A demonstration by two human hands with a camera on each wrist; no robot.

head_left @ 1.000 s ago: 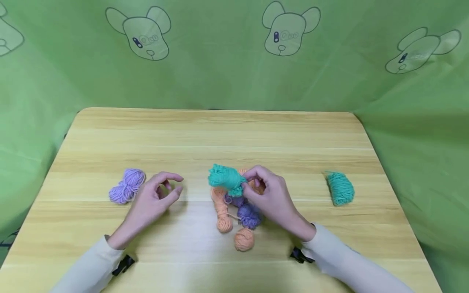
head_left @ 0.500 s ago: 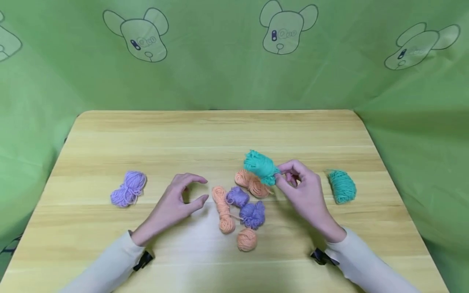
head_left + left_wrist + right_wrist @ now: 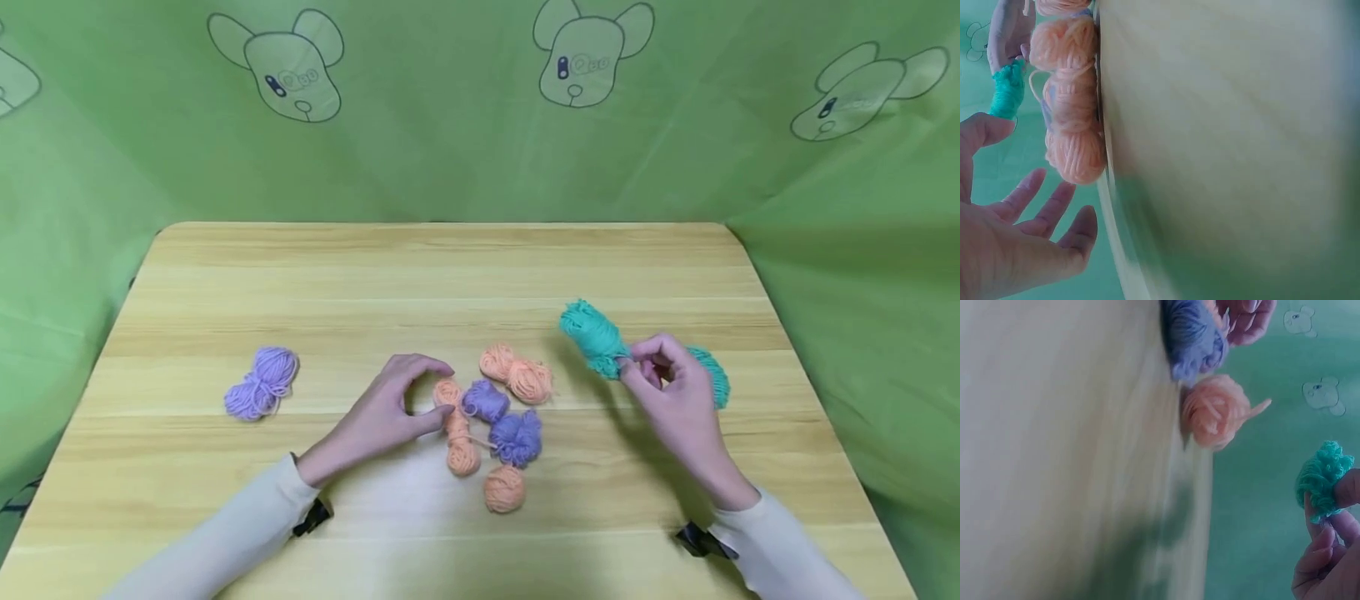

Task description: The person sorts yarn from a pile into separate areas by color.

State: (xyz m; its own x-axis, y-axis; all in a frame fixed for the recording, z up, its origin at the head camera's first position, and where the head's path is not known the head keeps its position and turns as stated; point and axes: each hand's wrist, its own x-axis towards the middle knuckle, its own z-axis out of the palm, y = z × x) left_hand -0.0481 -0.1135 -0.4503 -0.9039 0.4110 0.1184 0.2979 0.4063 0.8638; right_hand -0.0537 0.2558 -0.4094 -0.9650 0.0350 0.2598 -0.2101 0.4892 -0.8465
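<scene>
My right hand (image 3: pixel 675 387) pinches one end of a teal yarn skein (image 3: pixel 592 333) between thumb and fingers, holding it above the table. Part of a second teal skein (image 3: pixel 711 377) shows behind that hand. My left hand (image 3: pixel 393 408) spreads thumb and fingers at the upper end of an upright peach yarn skein (image 3: pixel 459 437). In the left wrist view, a gap shows between the left fingers (image 3: pixel 1054 206) and the peach skein (image 3: pixel 1072 106). Two purple skeins (image 3: pixel 516 437) lie just right of it, with another peach skein (image 3: pixel 517 372) above and a round peach ball (image 3: pixel 505 489) below.
A lilac skein (image 3: pixel 261 383) tied at its middle lies at the left of the wooden table (image 3: pixel 420 283). Green cloth (image 3: pixel 450 150) printed with animal heads hangs behind the table and at its sides.
My right hand has carried the teal skein rightward from over the pile to near the second teal skein. The left hand has moved right, from beside the lilac skein to the upright peach skein.
</scene>
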